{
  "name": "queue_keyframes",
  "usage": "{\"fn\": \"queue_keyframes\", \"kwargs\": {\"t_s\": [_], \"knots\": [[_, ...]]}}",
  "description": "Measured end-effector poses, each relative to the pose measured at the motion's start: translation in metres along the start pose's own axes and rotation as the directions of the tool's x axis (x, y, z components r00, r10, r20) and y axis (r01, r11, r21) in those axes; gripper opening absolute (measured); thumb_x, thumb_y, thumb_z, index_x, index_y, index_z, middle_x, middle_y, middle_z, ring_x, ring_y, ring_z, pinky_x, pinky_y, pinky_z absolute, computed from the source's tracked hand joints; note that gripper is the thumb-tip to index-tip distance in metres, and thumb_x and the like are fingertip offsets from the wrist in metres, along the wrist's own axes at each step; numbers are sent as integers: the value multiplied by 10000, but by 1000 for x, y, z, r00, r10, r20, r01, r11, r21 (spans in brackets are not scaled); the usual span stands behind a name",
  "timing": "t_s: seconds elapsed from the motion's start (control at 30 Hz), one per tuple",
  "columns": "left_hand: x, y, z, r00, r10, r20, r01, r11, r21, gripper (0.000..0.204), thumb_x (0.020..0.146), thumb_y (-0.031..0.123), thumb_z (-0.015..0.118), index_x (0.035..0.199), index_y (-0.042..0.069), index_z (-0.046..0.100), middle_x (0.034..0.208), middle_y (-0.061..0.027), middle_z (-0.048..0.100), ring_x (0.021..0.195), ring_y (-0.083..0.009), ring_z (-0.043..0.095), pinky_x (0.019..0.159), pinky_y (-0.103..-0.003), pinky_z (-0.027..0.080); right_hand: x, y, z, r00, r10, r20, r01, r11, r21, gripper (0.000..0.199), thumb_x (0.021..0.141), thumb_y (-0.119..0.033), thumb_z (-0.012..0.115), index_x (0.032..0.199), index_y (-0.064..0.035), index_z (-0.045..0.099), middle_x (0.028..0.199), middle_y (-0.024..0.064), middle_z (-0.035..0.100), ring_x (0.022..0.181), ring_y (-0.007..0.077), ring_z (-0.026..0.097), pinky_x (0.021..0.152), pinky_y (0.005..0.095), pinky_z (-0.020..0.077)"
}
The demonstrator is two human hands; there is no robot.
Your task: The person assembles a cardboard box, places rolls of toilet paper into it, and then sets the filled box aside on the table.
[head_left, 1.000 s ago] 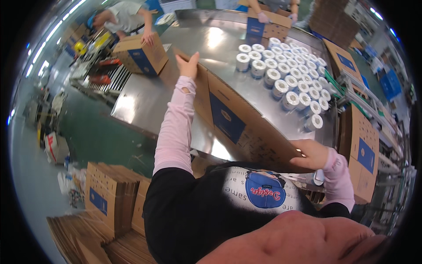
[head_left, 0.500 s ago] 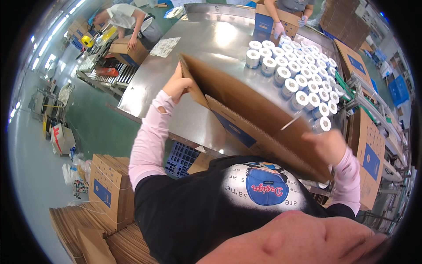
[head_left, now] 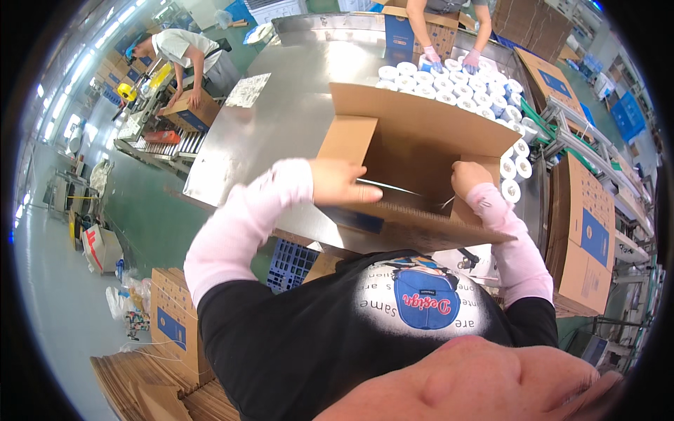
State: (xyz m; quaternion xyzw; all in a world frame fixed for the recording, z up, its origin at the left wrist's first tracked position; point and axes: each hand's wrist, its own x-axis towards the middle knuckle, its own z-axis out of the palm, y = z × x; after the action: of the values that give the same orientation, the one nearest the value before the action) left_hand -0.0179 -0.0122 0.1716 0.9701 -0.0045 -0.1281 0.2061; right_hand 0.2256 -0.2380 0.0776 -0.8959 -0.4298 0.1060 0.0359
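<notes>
Cardboard carton (head_left: 414, 151), light and stiff, was pressed open by flat left hand (head_left: 340, 181) and curled right hand (head_left: 469, 177) on its flaps.

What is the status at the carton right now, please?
Left hand and right hand press inside the open cardboard box. Box on steel table. White rolls beyond, clear.

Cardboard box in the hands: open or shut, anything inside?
Open, and looks empty. The cardboard box has its flaps spread outward; both the left hand and right hand reach into its bare brown interior.
</notes>
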Motion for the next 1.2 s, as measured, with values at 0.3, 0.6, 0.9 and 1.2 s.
{"fn": "queue_keyframes", "kwargs": {"t_s": [0.3,0.6,0.9,1.2], "knots": [[82,-52,35,770,22,-638,166,958,233,288,869,291,555,890,37,691,868,-190,647,892,-359,599,811,-415,475,39,42,-71,671,-419,-612,233,902,-363,554,849,-238,640,1351,-87,462,1337,108,523,1289,306,428,1054,478,312],[57,-120,75,636,-565,-525,422,825,-377,532,990,258,396,1460,26,305,1489,-182,336,1369,-364,315,1138,-425,234,-116,6,-11,837,-355,-417,424,902,84,482,733,-185,670,1181,-50,556,1242,168,537,1180,355,498,1018,442,383],[110,-79,290,846,-515,140,100,-104,-990,749,966,547,423,1468,14,265,1489,-142,344,1371,-223,335,1103,-346,302,-78,277,37,924,369,-100,-81,445,892,451,980,-252,422,1357,-6,459,1352,158,512,1233,291,486,1039,346,372],[-21,-115,97,888,-278,-368,-432,-225,-873,478,875,205,556,1285,-31,486,1249,-158,582,1129,-263,589,979,-384,466,-94,307,154,916,367,160,-397,775,492,437,982,-362,440,1243,-35,565,1201,73,629,1032,256,616,826,377,505]]}}
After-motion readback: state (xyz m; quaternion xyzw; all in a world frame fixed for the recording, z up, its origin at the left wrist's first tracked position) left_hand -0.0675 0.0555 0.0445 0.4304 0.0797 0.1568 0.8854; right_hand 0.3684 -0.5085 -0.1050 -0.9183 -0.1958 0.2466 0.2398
